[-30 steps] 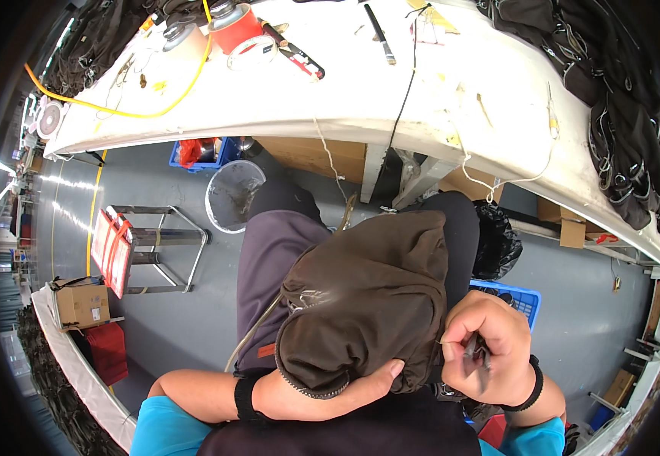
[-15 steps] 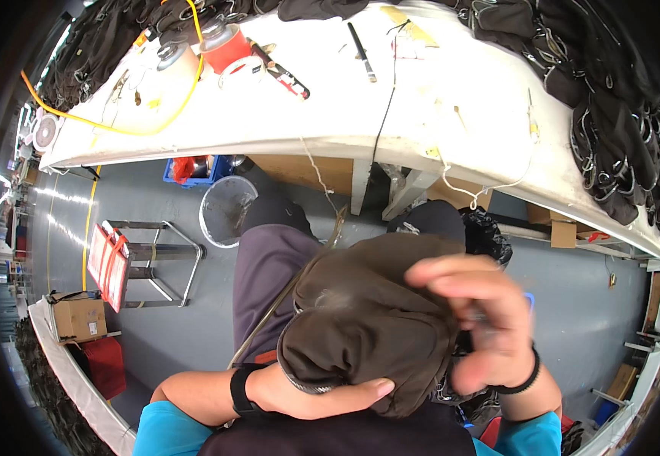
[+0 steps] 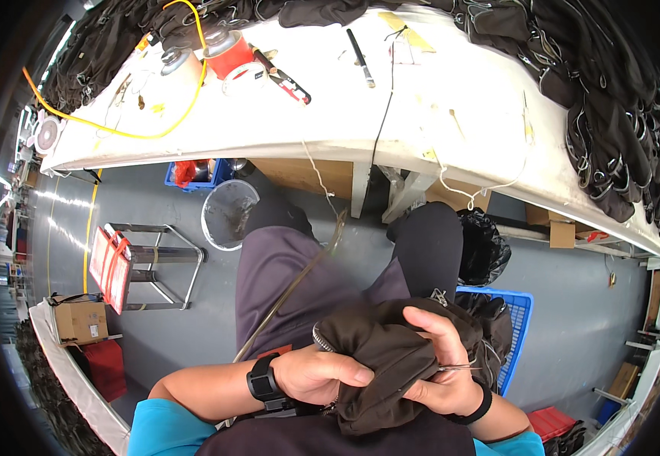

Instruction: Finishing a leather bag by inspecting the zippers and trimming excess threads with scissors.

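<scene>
A dark brown fabric pouch (image 3: 383,357) with a metal zipper along its edge is held low over my lap. My left hand (image 3: 311,376) grips its left side, the thumb lying on top of the cloth. At the opposite side, my right hand (image 3: 451,380) has its fingers round the fabric, thumb underneath and forefinger above. Thin metal tips (image 3: 457,367) stick out from the right palm; the rest of that tool is hidden, so I cannot tell its kind. A zipper pull (image 3: 438,297) shows at the pouch's upper right.
A white-topped table (image 3: 269,133) spans the front, bearing a red can (image 3: 227,53), a brush (image 3: 360,57) and heaps of dark pouches (image 3: 611,144). A blue crate (image 3: 522,311) with dark pouches is at my right. Leftward stand a bin (image 3: 227,216) and a stool (image 3: 155,262).
The pouch has come down and closer to my body, uncovering the blue crate and my right knee. My right hand, raised and loose before, has closed on the pouch.
</scene>
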